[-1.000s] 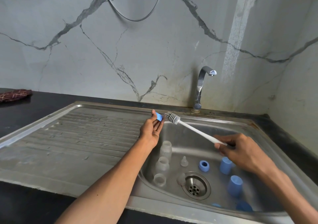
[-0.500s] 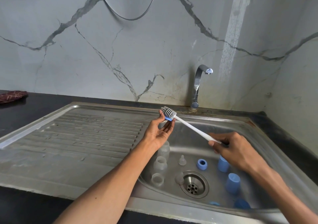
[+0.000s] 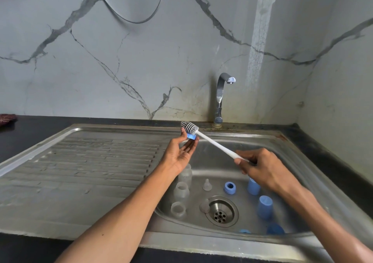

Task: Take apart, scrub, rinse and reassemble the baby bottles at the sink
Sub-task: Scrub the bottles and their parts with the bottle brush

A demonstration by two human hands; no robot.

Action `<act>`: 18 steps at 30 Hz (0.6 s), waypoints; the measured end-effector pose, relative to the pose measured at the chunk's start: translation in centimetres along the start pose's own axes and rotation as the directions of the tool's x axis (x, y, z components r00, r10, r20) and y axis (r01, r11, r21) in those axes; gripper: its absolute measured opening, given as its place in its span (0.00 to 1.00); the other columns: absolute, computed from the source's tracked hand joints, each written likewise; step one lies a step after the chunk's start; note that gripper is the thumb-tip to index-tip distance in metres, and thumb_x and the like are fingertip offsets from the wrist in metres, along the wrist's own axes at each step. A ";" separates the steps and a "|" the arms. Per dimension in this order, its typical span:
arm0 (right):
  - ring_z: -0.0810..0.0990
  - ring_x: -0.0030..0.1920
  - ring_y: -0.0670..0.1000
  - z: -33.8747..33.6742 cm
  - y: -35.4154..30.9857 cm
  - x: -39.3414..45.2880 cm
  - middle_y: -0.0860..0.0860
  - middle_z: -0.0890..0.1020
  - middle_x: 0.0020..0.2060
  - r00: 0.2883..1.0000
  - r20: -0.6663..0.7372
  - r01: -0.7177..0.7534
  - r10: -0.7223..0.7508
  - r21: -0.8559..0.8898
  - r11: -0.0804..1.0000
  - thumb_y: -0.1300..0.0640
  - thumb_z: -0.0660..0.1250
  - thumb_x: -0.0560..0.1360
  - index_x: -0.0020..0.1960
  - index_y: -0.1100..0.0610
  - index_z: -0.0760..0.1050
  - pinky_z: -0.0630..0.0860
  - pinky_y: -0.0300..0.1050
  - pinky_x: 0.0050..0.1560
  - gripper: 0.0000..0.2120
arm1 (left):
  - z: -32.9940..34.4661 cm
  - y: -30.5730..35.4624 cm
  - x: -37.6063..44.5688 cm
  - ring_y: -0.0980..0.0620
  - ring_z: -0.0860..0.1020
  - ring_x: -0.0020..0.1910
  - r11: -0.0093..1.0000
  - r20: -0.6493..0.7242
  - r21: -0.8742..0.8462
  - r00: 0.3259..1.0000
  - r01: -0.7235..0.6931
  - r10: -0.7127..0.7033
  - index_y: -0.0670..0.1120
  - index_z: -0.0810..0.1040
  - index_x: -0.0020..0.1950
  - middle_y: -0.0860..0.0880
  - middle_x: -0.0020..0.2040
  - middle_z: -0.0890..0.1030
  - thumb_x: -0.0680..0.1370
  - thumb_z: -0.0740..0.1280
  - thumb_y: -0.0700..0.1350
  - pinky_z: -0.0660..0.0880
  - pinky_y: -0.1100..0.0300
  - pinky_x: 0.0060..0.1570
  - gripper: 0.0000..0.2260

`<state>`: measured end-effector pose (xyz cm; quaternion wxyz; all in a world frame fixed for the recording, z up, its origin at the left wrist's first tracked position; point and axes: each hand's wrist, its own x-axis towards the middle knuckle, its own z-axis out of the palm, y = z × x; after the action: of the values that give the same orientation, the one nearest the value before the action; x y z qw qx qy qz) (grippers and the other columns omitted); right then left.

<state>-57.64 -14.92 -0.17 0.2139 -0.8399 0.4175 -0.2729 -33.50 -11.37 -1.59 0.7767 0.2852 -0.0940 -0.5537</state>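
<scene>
Marble-veined wall panels back a stainless steel sink (image 3: 298,157) set into a dark bench (image 3: 30,137), with a ribbed drainboard (image 3: 90,161) to the left of the basin and a chrome tap (image 3: 221,95) at the rear rim; no water is seen running.

Left hand (image 3: 179,151) is raised over the basin's rear left corner, palm up, its fingers (image 3: 189,144) pinching a small blue bottle ring (image 3: 191,136) at the tips. Right hand (image 3: 264,167) grips the white handle of the bottle brush (image 3: 214,143) near its lower end. The brush's long axis runs from that hand up and left; its grey bristle head lies on top of the ring, touching it. The ring thus sits directly under the bristles, at the far end of the handle from the right hand.

Judgement: scrubbing of this ring is in hand; the next stroke depends on keeping the bristles on the ring while the pinch holds.

Remaining parts lie in the basin: clear bottles (image 3: 181,190) along the left wall, a clear teat (image 3: 206,185), a blue collar (image 3: 229,188) and blue caps (image 3: 264,206) to the right of the drain (image 3: 221,212). Reassembly not yet begun. A dark red cloth (image 3: 7,119) lies on the bench at far left.
</scene>
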 end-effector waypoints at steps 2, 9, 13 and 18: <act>0.70 0.24 0.42 -0.1 0.1 0.1 0.46 0.78 0.28 1.000 0.025 -0.003 0.002 0.039 0.999 0.48 0.67 0.79 0.62 0.44 0.81 0.66 0.31 0.27 0.12 | 0.3 0.1 0.1 0.43 0.82 0.47 1.000 -0.017 -0.013 1.000 -0.025 0.024 0.37 0.79 0.50 0.36 0.49 0.81 0.77 0.70 0.37 0.81 0.51 0.49 0.04; 0.69 0.24 0.43 -0.4 0.0 0.0 0.46 0.78 0.29 0.999 0.039 -0.003 0.003 0.002 1.000 0.48 0.67 0.79 0.63 0.44 0.81 0.66 0.30 0.26 0.13 | -0.4 0.1 0.3 0.42 0.81 0.50 0.999 -0.031 0.021 0.999 -0.040 0.040 0.38 0.79 0.47 0.36 0.51 0.80 0.77 0.71 0.39 0.82 0.53 0.49 0.04; 0.71 0.22 0.40 -0.7 0.0 0.0 0.44 0.76 0.27 1.000 0.007 -0.011 0.010 0.027 1.000 0.49 0.67 0.79 0.60 0.49 0.82 0.66 0.29 0.25 0.12 | 1.1 -1.2 0.1 0.42 0.81 0.52 0.998 0.030 0.059 1.000 -0.005 0.004 0.37 0.78 0.48 0.35 0.53 0.80 0.78 0.70 0.39 0.81 0.52 0.50 0.05; 0.71 0.24 0.42 -0.8 -0.3 -0.2 0.44 0.77 0.28 0.999 0.046 0.009 -0.010 0.020 1.000 0.49 0.69 0.78 0.64 0.45 0.80 0.68 0.30 0.28 0.15 | 0.1 0.7 0.5 0.41 0.77 0.63 0.995 -0.024 -0.046 0.996 -0.092 0.091 0.38 0.78 0.47 0.38 0.53 0.80 0.79 0.69 0.39 0.81 0.51 0.51 0.04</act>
<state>-58.07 -14.74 0.52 0.2306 -0.8458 0.4056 -0.2586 -32.74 -11.72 -1.21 0.8087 0.2684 -0.0857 -0.5164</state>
